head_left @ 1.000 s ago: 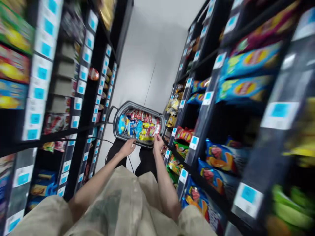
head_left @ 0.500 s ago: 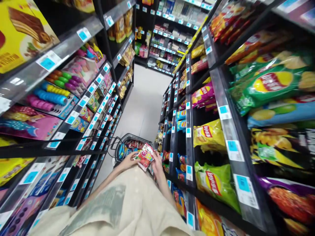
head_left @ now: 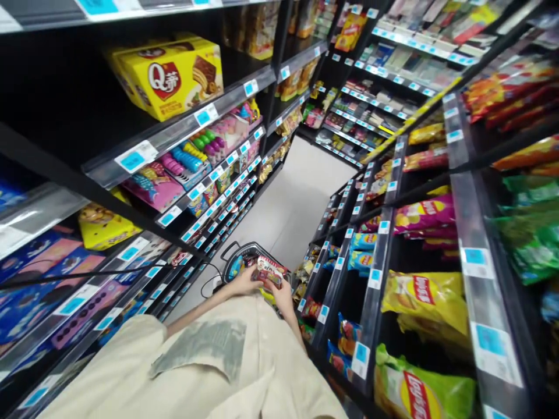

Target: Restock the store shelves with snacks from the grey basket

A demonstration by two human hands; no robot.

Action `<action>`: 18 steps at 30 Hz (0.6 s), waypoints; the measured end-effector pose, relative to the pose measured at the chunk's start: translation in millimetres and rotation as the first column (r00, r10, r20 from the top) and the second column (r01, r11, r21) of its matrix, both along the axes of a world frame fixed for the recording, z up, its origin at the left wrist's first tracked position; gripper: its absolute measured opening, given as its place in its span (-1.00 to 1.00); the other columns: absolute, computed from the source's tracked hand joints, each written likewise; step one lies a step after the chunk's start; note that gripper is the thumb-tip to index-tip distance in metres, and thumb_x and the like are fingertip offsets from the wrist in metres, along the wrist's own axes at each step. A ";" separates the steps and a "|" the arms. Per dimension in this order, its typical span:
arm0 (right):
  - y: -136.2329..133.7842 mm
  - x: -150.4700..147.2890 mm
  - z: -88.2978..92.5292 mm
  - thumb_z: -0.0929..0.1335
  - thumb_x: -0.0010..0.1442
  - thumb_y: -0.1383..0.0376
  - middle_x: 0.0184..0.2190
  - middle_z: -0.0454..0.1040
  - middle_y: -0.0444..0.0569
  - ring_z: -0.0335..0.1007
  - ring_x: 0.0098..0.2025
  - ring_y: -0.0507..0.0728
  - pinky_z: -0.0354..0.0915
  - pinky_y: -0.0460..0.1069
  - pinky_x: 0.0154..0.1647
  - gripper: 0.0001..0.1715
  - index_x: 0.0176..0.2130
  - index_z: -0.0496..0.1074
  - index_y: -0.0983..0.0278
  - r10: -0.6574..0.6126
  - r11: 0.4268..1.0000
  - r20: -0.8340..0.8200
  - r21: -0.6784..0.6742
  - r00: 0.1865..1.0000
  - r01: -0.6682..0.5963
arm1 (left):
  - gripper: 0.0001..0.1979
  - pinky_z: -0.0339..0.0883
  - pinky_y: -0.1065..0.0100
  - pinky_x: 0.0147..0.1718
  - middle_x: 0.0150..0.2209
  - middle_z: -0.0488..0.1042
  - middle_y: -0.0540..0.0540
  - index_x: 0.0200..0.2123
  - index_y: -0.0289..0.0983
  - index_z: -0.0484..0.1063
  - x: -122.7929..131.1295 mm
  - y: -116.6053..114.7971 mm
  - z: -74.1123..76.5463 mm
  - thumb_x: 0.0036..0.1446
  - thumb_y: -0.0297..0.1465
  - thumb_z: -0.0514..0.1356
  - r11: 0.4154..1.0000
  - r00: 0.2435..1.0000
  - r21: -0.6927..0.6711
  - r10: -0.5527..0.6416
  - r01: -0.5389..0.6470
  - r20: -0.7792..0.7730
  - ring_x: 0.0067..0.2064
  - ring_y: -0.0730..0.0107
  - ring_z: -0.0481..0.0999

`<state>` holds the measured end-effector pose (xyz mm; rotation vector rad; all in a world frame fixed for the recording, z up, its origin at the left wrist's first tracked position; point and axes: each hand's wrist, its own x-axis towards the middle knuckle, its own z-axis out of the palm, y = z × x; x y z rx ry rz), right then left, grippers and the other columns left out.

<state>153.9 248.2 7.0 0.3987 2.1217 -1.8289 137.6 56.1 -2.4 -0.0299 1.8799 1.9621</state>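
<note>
Both my hands hold a small red and white snack packet [head_left: 269, 273] low in front of me. My left hand [head_left: 247, 282] grips its left side with fingers closed. My right hand [head_left: 283, 295] grips its right side from below. Just beyond the packet a grey basket [head_left: 241, 255] full of snack packets stands on the aisle floor, mostly hidden by the hands and packet.
I stand in a narrow shop aisle with a pale floor [head_left: 283, 215]. Black shelves on the left carry a yellow cake box [head_left: 168, 75] and sweets. Shelves on the right carry crisp bags [head_left: 425, 294]. More shelving [head_left: 384, 64] closes the far end.
My hands went from the basket's contents to lifting out the red packet. The camera tilted up, so the aisle and far shelves come into view.
</note>
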 end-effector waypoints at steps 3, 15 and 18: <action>5.8 -8.0 9.2 0.48 0.08 -0.08 -0.28 0.69 0.08 0.59 -0.20 0.26 0.49 0.07 -0.09 -0.42 -0.15 0.66 0.35 0.204 0.951 -0.102 0.256 0.974 -0.173 | -0.48 0.46 0.17 0.09 0.02 0.59 -0.17 0.05 -0.27 0.47 -3.3 -3.3 5.1 -0.01 -0.42 0.44 0.995 0.995 -0.048 0.086 -0.088 -0.047 0.06 0.15 0.58; -9.3 -8.7 25.1 0.24 0.35 -0.17 -0.53 0.49 -0.07 0.31 -0.44 0.08 0.19 -0.09 -0.39 -0.29 -0.38 0.55 0.36 0.479 0.846 -0.125 0.331 0.869 -0.418 | -0.68 0.31 0.41 -0.25 -0.37 0.58 0.01 -0.33 -0.27 0.63 -22.9 -43.2 30.1 -0.07 -0.16 0.48 0.897 0.948 -0.414 -0.253 0.156 -0.191 -0.30 0.34 0.51; -14.9 -9.3 30.9 0.26 0.34 -0.16 -0.55 0.46 -0.08 0.26 -0.46 0.05 0.15 -0.09 -0.41 -0.30 -0.42 0.53 0.36 0.481 0.843 -0.125 0.337 0.868 -0.419 | -0.61 0.31 0.41 -0.28 -0.40 0.55 0.02 -0.37 -0.27 0.59 -29.8 -45.8 30.8 -0.20 -0.15 0.53 0.822 0.901 -0.505 -0.397 0.264 -0.174 -0.32 0.33 0.49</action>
